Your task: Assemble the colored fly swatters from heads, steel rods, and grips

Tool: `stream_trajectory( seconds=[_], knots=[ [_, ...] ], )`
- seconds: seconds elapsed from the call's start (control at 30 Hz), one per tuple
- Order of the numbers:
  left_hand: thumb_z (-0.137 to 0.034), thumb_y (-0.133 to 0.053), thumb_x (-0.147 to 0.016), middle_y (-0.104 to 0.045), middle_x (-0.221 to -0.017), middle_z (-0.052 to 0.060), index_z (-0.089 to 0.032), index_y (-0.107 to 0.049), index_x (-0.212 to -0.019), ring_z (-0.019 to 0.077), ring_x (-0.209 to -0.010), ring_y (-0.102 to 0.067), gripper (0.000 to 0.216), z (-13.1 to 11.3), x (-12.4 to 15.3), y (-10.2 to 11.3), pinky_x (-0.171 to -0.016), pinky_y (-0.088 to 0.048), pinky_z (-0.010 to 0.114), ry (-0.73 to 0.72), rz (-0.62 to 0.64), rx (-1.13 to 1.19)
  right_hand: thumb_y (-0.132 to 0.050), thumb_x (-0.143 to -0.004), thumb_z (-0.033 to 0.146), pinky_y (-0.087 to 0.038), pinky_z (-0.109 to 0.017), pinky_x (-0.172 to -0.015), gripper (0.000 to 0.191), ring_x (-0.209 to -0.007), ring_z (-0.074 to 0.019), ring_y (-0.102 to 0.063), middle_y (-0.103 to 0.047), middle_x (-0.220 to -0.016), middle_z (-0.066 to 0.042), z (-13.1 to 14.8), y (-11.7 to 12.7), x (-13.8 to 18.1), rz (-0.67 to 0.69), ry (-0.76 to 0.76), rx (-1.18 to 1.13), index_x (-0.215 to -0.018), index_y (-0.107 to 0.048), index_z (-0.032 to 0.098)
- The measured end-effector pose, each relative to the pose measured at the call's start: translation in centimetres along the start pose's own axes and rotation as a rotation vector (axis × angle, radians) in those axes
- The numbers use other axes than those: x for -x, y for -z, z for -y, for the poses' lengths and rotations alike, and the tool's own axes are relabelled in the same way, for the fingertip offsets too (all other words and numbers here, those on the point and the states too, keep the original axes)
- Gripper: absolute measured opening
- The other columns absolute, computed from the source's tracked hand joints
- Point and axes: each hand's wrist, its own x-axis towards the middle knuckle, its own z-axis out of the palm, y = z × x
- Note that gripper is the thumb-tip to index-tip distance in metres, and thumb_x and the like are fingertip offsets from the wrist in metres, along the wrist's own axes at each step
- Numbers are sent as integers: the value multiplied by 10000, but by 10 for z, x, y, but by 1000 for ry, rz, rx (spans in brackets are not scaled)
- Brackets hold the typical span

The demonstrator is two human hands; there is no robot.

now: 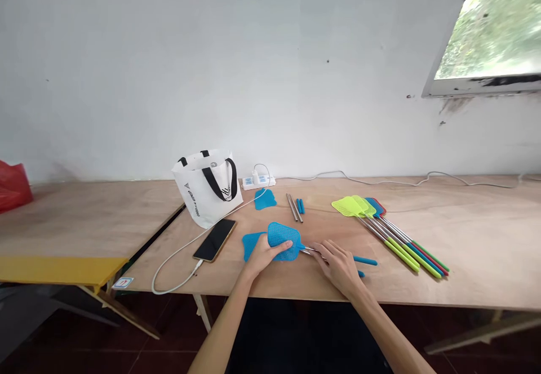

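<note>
My left hand grips the mesh head of a blue fly swatter, its thumb lying across the mesh. My right hand is closed around the same swatter's thin metal rod, just beyond the head. Past the right hand sticks out a blue handle. Partly under the left hand lies a second blue mesh swatter head. Another blue handle tip shows beside the right wrist; which head it joins is hidden by the hands.
Several finished-looking fly swatters, green, blue and red, lie at right. Behind my hands are metal tubes, short blue grips and a loose blue swatter head. A cabled phone, white bag and power strip sit left and back.
</note>
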Motion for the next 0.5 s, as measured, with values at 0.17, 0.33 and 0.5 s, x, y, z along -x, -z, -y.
stream_trajectory(
  seconds=[0.17,0.33,0.5],
  knots=[
    [-505,-824,-740,-641,-653,-3,-175,-641,-625,152,-630,-574,395,2,2,4,-656,-500,277,-6,43,-38,-465,-1049,215,-314,-270,-586,253,-707,-137,-591,-639,-743,-17,-1,1,1,21,51,45,-961,-702,220],
    [-483,-790,-793,-727,-816,43,-176,-768,-817,192,-771,-638,310,-5,5,6,-709,-488,272,-151,134,-144,-449,-1040,173,-308,-248,-574,259,-712,-119,-611,-654,-766,-18,-2,2,3,65,61,-12,-988,-699,215],
    [-508,-793,-775,-636,-622,1,-181,-654,-601,167,-622,-591,395,-8,6,1,-633,-479,278,-88,28,-116,-463,-1053,242,-361,-246,-611,261,-738,-137,-639,-693,-780,-30,0,0,3,44,24,2,-1046,-724,233]
  ],
)
